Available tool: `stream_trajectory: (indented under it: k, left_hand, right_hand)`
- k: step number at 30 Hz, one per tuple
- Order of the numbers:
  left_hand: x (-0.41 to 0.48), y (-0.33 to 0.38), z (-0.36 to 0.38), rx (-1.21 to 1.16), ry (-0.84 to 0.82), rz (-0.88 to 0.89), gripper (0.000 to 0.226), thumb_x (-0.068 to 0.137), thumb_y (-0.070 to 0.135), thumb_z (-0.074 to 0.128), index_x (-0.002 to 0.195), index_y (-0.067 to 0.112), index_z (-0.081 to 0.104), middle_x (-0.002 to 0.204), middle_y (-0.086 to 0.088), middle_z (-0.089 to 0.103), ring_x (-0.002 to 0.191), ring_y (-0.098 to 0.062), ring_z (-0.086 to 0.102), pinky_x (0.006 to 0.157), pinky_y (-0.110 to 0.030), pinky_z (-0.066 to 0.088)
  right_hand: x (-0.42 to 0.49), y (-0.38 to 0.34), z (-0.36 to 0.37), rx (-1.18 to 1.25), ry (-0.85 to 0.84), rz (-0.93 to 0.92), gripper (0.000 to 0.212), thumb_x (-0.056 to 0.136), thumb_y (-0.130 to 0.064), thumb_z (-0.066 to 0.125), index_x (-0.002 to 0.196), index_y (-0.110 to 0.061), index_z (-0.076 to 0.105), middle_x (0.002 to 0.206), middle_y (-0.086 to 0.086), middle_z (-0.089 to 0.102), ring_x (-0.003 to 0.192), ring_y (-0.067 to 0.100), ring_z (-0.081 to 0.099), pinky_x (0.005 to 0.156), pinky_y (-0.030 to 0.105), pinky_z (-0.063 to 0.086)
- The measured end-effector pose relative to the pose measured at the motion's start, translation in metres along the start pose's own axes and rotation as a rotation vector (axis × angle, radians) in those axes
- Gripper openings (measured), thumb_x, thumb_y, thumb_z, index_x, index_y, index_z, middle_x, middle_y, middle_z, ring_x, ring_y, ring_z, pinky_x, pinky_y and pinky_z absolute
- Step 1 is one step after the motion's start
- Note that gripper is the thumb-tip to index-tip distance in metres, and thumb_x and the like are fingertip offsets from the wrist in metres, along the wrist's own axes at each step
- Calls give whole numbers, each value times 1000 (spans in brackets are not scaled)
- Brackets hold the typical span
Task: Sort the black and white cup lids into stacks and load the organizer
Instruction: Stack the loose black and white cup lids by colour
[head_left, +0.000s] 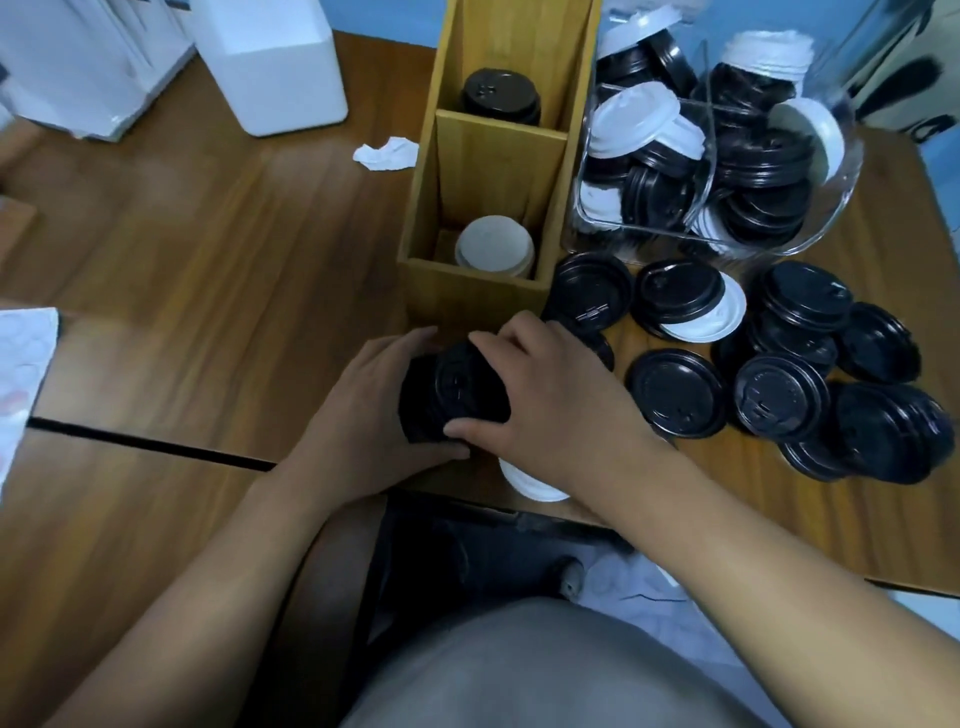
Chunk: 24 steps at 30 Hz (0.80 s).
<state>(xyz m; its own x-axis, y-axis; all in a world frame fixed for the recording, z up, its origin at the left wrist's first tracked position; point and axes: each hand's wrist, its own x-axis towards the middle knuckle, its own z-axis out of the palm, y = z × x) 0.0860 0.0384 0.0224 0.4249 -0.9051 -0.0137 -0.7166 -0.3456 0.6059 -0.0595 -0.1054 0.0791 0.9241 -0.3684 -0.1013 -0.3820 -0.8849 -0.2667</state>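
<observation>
Both hands clasp a black lid stack (452, 389) at frame centre, just below the organizer (415, 249): left hand (363, 410) cups its left side, right hand (550, 400) its right. Lids look light, slick, likely to slide; grip the sides. Table edge close below; open wood left.

Left of the organizer (467, 293) you have bare table (234, 260) to pass over, up to the crumpled paper (387, 153) and white box (270, 62). Right of it, loose black lids (678, 400) crowd the surface, and the clear bin (844, 208) blocks behind them.
</observation>
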Motion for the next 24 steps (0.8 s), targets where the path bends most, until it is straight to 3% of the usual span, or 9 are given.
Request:
stream_trajectory:
  k: [2,6,10,13,16,20,22,24]
  left_hand:
    - [1,-3,0,3,-20,1,119,59,61,89,156,22,32,138,18,45,132,1,31,106,-23,31]
    - [1,-9,-2,-28,-43,5,121,62,58,89,158,31,22,124,35,30,125,12,24,105,-12,23]
    - [1,-14,-1,-42,-53,29,122,62,57,90,159,28,22,132,31,34,130,9,24,104,-2,19]
    - [1,-19,1,15,-48,121,115,63,67,84,156,18,36,152,12,43,142,-7,30,118,-17,21]
    - [1,-20,3,42,-29,146,109,66,74,77,152,16,43,148,3,50,140,-12,36,117,-20,22]
    - [1,-18,3,8,7,156,99,71,71,76,149,17,46,143,4,54,136,-12,41,114,-22,28]
    - [1,-18,2,5,1,142,96,72,68,75,149,19,45,144,7,51,138,-11,39,114,-21,26]
    - [1,-18,2,17,-7,135,96,72,64,76,150,20,43,145,7,50,140,-12,37,116,-27,29]
  right_hand:
    - [9,-3,2,-24,-62,-14,85,85,-72,59,151,-22,37,131,0,44,118,21,43,102,38,46]
    - [18,-9,4,-41,-118,-29,83,83,-72,61,148,-24,41,128,-1,44,116,20,43,101,38,47]
    - [22,-12,6,-58,-140,-43,79,81,-71,63,142,-24,47,122,-1,43,112,20,44,99,37,48]
    - [24,-11,11,-22,-134,-39,80,77,-71,69,138,-23,49,118,-1,40,112,21,42,97,38,48]
    - [26,-10,13,-54,-111,-34,79,76,-73,67,133,-23,50,114,-2,41,109,20,43,91,38,50]
    - [10,3,14,-36,79,-100,69,88,-73,52,133,-21,59,118,-2,58,109,22,51,91,40,50]
    - [-11,26,12,86,259,-124,46,95,-53,60,125,-18,67,115,-3,62,107,23,54,90,39,49]
    - [-29,55,7,69,300,-95,32,93,-38,69,118,-18,70,112,-4,63,103,24,54,87,42,51]
